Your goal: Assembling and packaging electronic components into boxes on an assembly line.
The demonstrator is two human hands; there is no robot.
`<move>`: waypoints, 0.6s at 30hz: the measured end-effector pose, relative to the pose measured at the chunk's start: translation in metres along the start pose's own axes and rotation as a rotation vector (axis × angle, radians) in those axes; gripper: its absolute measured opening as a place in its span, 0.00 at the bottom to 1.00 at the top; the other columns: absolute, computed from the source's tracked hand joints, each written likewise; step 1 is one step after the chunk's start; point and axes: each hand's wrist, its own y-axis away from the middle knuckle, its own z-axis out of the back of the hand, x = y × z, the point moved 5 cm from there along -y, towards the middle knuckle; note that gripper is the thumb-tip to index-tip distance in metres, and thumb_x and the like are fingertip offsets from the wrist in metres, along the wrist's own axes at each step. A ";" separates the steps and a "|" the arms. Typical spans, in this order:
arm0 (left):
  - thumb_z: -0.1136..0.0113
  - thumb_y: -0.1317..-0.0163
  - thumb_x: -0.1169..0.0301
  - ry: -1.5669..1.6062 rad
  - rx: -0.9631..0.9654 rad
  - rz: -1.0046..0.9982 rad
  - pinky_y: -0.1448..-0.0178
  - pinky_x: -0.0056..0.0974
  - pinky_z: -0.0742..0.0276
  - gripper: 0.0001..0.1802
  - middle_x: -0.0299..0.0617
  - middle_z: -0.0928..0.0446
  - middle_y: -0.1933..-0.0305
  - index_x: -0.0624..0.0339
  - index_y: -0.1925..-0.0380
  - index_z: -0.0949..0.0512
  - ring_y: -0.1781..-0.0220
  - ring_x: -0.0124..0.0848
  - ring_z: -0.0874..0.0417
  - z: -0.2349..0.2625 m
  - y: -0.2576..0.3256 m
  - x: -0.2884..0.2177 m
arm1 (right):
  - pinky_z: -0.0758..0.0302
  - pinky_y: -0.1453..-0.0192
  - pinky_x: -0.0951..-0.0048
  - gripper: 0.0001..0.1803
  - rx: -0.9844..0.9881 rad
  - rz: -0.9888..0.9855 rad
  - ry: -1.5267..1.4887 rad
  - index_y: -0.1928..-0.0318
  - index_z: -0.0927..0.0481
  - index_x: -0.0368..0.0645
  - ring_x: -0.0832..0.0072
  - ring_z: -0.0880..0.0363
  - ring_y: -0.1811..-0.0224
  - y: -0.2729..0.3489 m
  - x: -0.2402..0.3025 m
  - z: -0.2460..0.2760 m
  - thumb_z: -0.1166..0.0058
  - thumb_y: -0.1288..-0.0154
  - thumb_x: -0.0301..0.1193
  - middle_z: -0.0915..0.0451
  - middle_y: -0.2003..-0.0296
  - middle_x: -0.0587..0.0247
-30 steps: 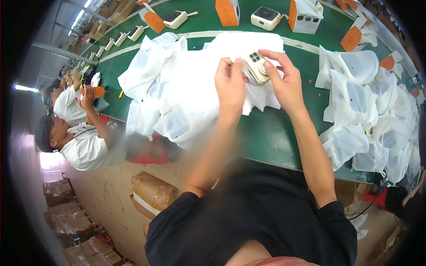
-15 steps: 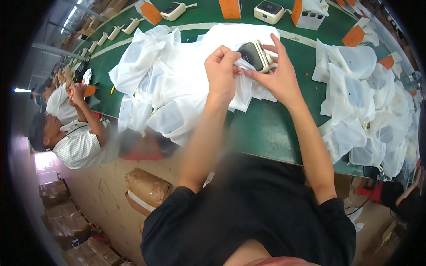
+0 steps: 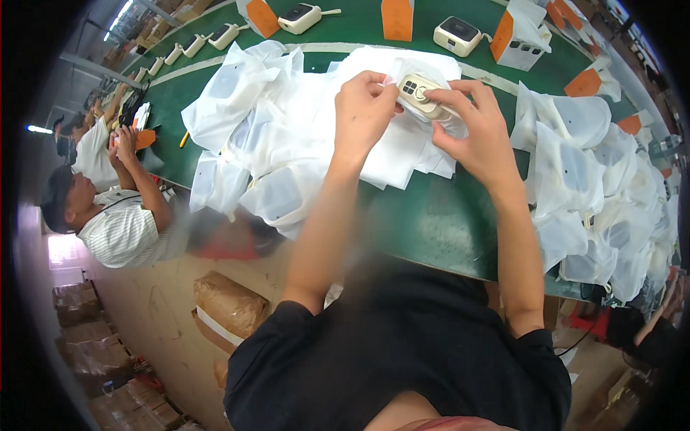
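Note:
A small cream device with a dark button panel (image 3: 420,95) sits between both hands, over a stack of flat white bags (image 3: 402,144) on the green belt (image 3: 431,215). My right hand (image 3: 478,129) grips the device from the right and below. My left hand (image 3: 366,111) pinches a thin white bag edge at the device's left end. Whether the device is partly inside a bag, I cannot tell.
Filled white bags are heaped on the left (image 3: 244,136) and along the right (image 3: 596,187). Cream devices (image 3: 460,34) and orange-and-white boxes (image 3: 397,16) stand at the belt's far side. Seated people (image 3: 118,215) work at the left. A wrapped brown parcel (image 3: 230,305) lies on the floor.
Both hands have stayed together on the device, turning it so its dark panel faces up. My head has shifted, so the belt and bags appear lower and closer.

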 end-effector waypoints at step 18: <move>0.46 0.28 0.66 -0.015 -0.049 -0.564 0.67 0.36 0.29 0.14 0.37 0.20 0.71 0.67 0.63 0.20 0.70 0.25 0.24 -0.014 -0.240 -0.102 | 0.28 0.28 0.59 0.26 -0.486 -0.634 -1.740 0.33 0.30 0.41 0.67 0.24 0.34 0.028 -0.090 -0.017 0.44 0.28 0.33 0.22 0.38 0.62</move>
